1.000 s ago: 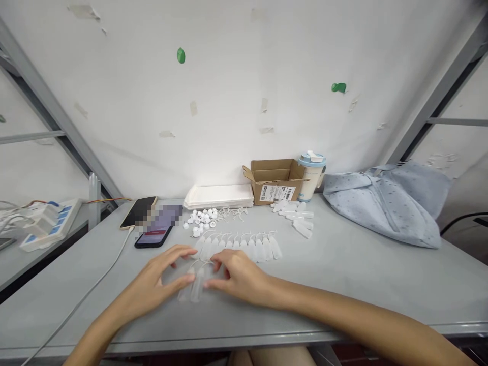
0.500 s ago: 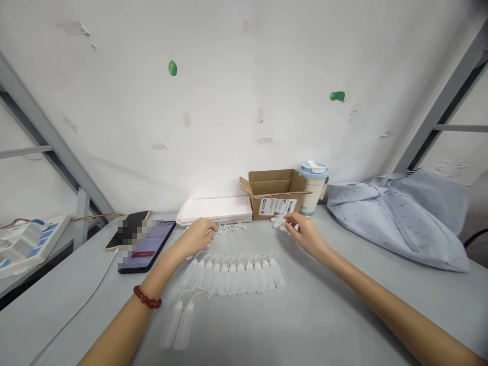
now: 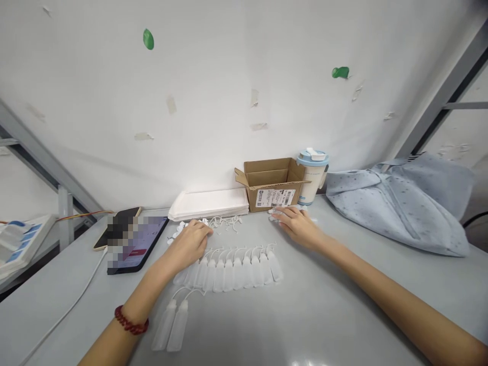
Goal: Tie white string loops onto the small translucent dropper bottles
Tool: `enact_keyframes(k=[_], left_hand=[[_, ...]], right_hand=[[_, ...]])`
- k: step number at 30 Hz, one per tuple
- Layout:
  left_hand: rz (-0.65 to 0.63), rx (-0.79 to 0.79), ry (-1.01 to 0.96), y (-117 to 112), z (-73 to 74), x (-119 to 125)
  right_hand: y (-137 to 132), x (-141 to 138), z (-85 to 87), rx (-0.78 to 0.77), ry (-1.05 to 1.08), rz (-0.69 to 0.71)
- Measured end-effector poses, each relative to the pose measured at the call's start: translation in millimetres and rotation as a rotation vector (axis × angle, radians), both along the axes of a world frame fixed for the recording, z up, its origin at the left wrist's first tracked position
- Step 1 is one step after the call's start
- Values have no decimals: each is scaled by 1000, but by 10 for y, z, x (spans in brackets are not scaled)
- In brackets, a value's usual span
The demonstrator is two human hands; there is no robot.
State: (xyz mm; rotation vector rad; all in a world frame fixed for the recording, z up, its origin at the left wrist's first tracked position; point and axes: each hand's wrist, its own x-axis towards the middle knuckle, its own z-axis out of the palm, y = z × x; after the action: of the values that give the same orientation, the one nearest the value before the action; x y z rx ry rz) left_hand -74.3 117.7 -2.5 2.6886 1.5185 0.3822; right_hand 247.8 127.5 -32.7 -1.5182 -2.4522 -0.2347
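Bottles (image 3: 238, 274) lie flat — long axes and necks (image 3: 237, 260) toward the wall (image 3: 206, 76).

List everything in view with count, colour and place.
Tube row: several, translucent white, mid-table
Tube pair: 2, translucent white, front left
Caps: several, white, left rear
Cords: tangle, white, beside caps
Flat stack: 1, white, rear centre
Cardboard box: 1, brown, right of stack
Cup: 1, cream with blue lid, right of box
Cloth bag: 1, pale blue, right rear
Phones: 2, dark screens, left
Cable: 1, white, left
Power strip: 1, white and blue, far left
Table: 1, grey, below
Wall: 1, white with green patches and tape, behind
Bracelet: 1, dark red, left wrist
Left hand: 1, bare, by caps
Right hand: 1, bare, before box
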Motion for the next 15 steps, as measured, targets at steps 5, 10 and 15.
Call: enact_keyframes(k=[5,10,15], left_hand=[[21,72,-70,-16,43,11],[36,135,-152,-76,130,70],[2,190,-261,-202,226,161]], right_hand=[[-14,-46,27,4,-33,-30],[18,-127,-8,66,-100,-29],[32,-173,-39,94,-134,16]])
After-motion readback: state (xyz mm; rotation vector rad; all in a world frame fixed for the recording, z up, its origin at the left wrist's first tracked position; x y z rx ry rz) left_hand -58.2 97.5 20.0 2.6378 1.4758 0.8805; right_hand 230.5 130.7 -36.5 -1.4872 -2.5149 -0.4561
